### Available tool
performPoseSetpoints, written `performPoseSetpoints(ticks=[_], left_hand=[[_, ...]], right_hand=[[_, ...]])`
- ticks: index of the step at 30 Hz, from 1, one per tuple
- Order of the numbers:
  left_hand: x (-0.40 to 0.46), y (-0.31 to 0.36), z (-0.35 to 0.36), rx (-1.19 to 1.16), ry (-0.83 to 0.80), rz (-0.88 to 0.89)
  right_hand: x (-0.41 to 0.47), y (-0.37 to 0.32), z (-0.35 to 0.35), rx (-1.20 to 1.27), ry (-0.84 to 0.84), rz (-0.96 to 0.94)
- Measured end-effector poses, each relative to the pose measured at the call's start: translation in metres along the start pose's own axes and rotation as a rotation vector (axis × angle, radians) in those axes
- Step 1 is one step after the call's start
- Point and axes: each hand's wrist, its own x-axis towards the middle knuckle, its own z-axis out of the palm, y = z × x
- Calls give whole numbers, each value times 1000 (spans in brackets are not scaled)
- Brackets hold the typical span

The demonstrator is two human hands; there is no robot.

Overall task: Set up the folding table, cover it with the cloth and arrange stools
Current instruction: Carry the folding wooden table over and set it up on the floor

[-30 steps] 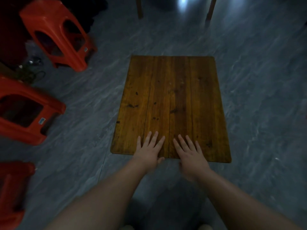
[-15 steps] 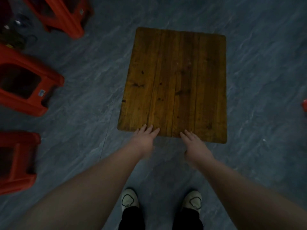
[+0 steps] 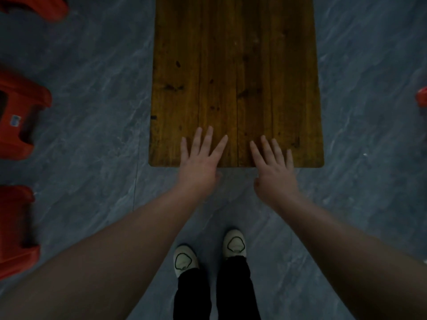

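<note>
Over the near edge of the wooden tabletop (image 3: 235, 65), left hand (image 3: 198, 167) and right hand (image 3: 275, 174) reach palm-down, fingers straight and spread, grasping nothing; planked, knotty, round-cornered top; red plastic stools (image 3: 20, 116) left

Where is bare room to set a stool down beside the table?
Right of the table the floor is bare up to a red object at the frame edge. Left is crowded: three red stools line that edge. Both hands cover the near edge.
</note>
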Motion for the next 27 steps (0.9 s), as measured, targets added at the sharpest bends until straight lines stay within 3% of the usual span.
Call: performPoseSetpoints(ticks=[10,27], left_hand=[[23,-3,15,69,-86,-21],[-40,12,4,171,-141,-3]], right_hand=[[38,2,6,-55,12,-12],[-23,-14,0,-71,-54,55]])
